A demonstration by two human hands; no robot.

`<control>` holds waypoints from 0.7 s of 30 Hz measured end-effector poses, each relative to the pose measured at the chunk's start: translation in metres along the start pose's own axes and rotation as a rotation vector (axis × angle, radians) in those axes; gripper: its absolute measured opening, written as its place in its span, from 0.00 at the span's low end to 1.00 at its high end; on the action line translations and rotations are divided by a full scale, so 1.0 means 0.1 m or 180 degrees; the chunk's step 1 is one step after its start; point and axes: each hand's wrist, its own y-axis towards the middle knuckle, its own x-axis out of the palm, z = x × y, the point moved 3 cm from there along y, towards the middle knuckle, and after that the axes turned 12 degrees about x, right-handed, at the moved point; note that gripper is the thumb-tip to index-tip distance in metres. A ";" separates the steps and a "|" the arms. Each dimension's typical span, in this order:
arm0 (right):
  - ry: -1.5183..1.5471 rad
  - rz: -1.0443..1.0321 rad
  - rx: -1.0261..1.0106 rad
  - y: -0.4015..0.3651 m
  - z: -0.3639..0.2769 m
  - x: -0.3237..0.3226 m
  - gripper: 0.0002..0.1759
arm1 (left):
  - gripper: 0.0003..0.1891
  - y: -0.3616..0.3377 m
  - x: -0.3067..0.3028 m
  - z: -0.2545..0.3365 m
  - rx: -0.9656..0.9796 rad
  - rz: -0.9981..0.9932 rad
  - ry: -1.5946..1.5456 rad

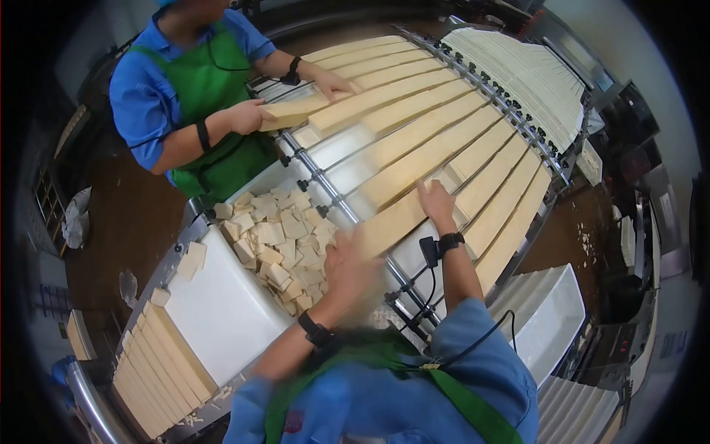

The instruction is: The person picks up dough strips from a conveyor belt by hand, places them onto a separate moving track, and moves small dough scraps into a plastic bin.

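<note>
My left hand is blurred by motion at the near end of a pale yellow strip, above the metal rail. Farther along the same strip, my right hand has its fingers at the strip's side and far end. Long parallel strips lie side by side on the conveyor, fanning away from me. Left of my left hand, a white bin holds a heap of cut pale pieces. A black band with a small device is on each of my wrists.
A co-worker in a green apron holds another strip across the conveyor at upper left. The metal rail has black knobs. Stacked strips lie at lower left. White trays stand at right.
</note>
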 end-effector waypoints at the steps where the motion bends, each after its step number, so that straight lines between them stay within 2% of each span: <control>1: 0.0015 -0.0002 0.0019 0.09 0.01 0.00 0.40 | 0.44 0.09 0.02 0.06 0.0084 -0.0009 0.0036; 3: -0.0589 -0.0198 -0.0014 0.16 0.00 -0.04 0.45 | 0.42 0.20 0.08 0.10 0.0167 -0.0048 0.0081; 7: -0.0561 -0.0317 0.0083 0.20 0.02 -0.13 0.45 | 0.35 0.30 0.28 -0.04 0.0318 0.0087 0.0003; 9: -0.0814 0.0110 -0.0218 0.16 0.01 -0.14 0.43 | 0.33 0.32 0.30 -0.10 0.0314 0.0138 -0.0079; 10: -0.0811 0.0105 -0.0215 0.14 0.01 -0.14 0.43 | 0.34 0.33 0.31 -0.14 0.0259 0.0168 -0.0118; 12: -0.0620 0.0909 -0.0500 0.02 -0.04 -0.22 0.40 | 0.34 0.36 0.33 -0.15 0.0185 0.0191 -0.0158; 16: -0.0598 0.1106 -0.0270 -0.19 -0.07 -0.23 0.36 | 0.37 0.54 0.54 -0.08 0.0009 0.0429 -0.0551; 18: -0.0585 0.1322 -0.0601 -0.43 -0.12 -0.20 0.35 | 0.37 0.62 0.65 -0.05 -0.0097 0.0527 -0.0738; 20: -0.0204 0.0823 -0.0990 -0.71 -0.15 -0.13 0.38 | 0.37 0.66 0.72 -0.01 -0.0128 0.0505 -0.0821; 21: -0.0219 0.0815 -0.1012 -0.83 -0.14 -0.08 0.38 | 0.37 0.67 0.74 -0.03 -0.0147 0.0518 -0.0836</control>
